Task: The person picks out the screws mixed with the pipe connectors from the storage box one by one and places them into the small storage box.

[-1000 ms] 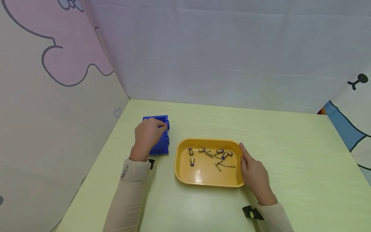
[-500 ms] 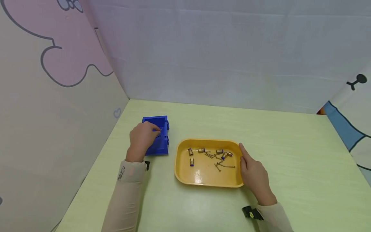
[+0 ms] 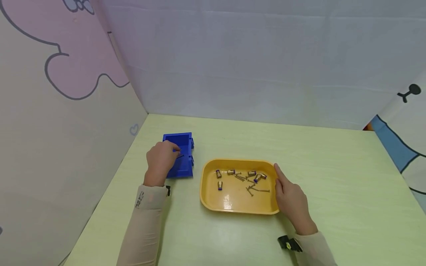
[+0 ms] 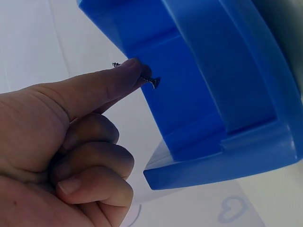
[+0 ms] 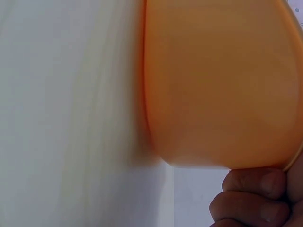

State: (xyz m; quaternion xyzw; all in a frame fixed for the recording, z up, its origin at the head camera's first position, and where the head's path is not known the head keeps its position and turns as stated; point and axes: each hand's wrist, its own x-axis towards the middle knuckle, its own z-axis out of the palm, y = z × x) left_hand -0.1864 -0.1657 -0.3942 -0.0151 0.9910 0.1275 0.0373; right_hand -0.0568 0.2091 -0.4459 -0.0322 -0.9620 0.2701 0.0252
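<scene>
Over the blue bin [image 3: 184, 170] at the table's left, my left hand [image 3: 160, 159] pinches a screw [image 4: 154, 82] between thumb and forefinger. The screw's dark flared head points toward the bin's interior in the left wrist view; the other fingers are curled into the palm. My right hand [image 3: 293, 201] grips the right end of the yellow tray [image 3: 233, 205], forefinger lying along the rim. Brass fittings [image 3: 220, 185] with blue ends and several thin screws [image 3: 261, 190] lie scattered in the tray. In the right wrist view, curled fingers [image 5: 251, 208] sit against the tray's outer wall.
Both containers stand on a pale green table [image 3: 342, 177], the bin left of the tray with a narrow gap between them. A white backdrop [image 3: 249, 66] rises behind the table, and a printed wall panel [image 3: 66, 129] borders its left side.
My left hand has moved left and slightly nearer me, from the bin's right edge to above its left part. The right hand and the tray have stayed in place.
</scene>
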